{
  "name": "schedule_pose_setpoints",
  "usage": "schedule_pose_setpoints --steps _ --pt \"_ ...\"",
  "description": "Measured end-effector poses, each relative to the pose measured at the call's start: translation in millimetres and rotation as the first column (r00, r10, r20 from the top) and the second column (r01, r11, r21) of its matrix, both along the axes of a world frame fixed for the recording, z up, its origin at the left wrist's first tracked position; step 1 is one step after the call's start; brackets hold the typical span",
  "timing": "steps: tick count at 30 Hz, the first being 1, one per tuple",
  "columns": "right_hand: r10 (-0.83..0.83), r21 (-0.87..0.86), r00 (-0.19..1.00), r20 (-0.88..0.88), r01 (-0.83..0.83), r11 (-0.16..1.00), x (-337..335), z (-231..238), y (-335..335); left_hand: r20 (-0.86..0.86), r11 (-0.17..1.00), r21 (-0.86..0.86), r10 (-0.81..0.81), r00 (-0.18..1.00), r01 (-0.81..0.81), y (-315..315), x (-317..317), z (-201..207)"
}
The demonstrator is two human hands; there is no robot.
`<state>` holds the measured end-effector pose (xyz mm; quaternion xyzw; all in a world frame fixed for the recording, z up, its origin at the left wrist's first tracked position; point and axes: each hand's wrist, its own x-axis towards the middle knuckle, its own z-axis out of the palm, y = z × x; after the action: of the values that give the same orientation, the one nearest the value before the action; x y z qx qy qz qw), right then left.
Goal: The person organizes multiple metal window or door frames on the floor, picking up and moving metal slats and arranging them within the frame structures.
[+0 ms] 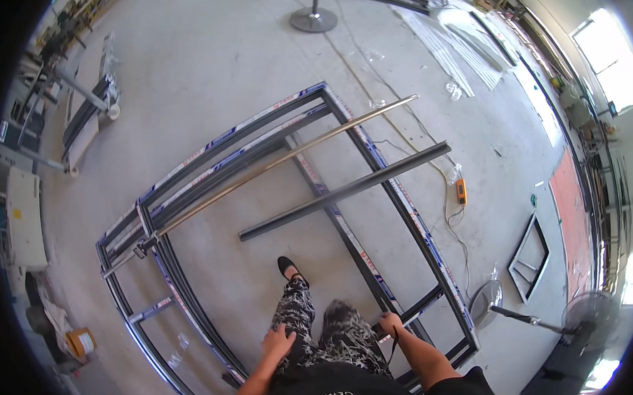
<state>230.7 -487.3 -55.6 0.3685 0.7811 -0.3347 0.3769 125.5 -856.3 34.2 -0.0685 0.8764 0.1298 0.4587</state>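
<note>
Black shirt (pixel 326 383), patterned trousers (pixel 294 317), dark shoe (pixel 285 263)

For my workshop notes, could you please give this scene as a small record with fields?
Left hand: on the patterned trousers
Right hand: near the large frame; grip unclear
Large frame: dark, with several crossbars
Across it: shiny bar and dark bar, both extending past its right side
At right: orange device, small frame, fan
</note>
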Motion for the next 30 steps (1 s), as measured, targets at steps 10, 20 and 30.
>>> schedule_pose_setpoints --steps 10,20,30 --pt "0.026 -0.023 0.981 -0.191 -0.031 0.999 -215.5 23.5 -82.9 0.157 0.993 0.101 0.038 0.987 -0.054 -60.6 -78.8 -34.8" --pt "0.059 -0.076 0.982 0.182 -0.046 0.996 -331.3 -91.2 -60.3 -0.086 0.995 -0.078 0.061 0.994 -0.067 -40.6 -243.0 -23.9" --pt "-0.01 0.095 0.97 0.244 -0.014 0.995 -419.1 -208.5 -25.1 0.213 0.89 -0.456 0.098 0.972 0.011 -98.7 -255.8 -114.3"
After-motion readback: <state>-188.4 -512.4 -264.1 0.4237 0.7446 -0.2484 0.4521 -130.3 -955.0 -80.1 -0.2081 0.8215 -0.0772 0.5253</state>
